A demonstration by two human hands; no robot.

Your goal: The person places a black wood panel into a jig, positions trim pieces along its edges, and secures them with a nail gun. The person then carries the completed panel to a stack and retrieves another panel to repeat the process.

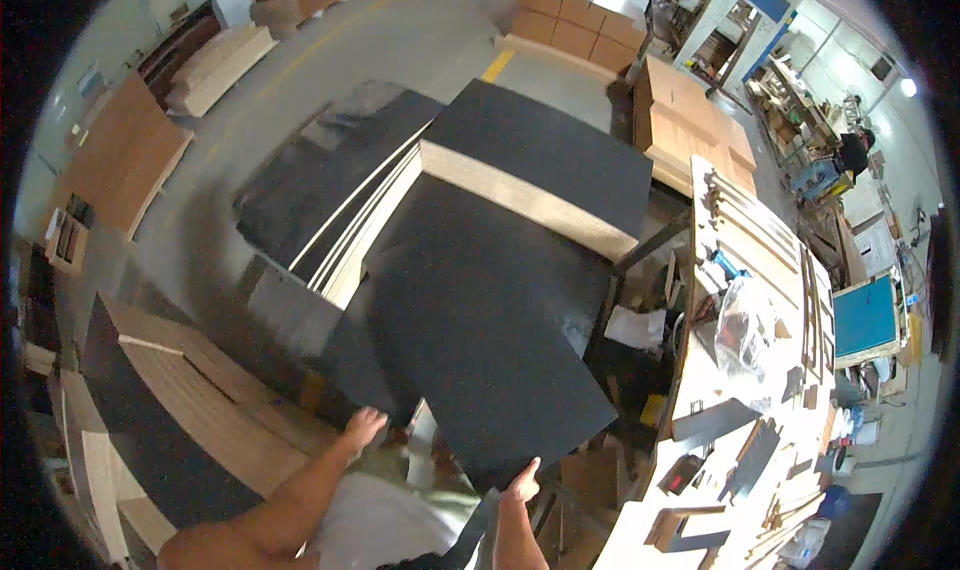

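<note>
A large black panel [500, 370] lies turned at an angle over the stack in front of me, its near corner jutting toward my body. My right hand [522, 481] grips its near edge, thumb on top and fingers hidden beneath. At the panel's left near side, my left hand [366, 426] is closed beside the dark edge; whatever it may hold cannot be made out. Beyond lie another black panel [545, 150] with a pale wood edge strip [530, 200] and several stacked boards with pale edges [368, 232] fanned out at the left.
On the right a long workbench [650, 470] carries wood strips, clear plastic wrap [745, 335] and tools. Brown boards [205, 380] stand at my left. Cartons [580, 25] and stacked wood panels [690, 120] stand farther off. A person [835, 165] is at the far right.
</note>
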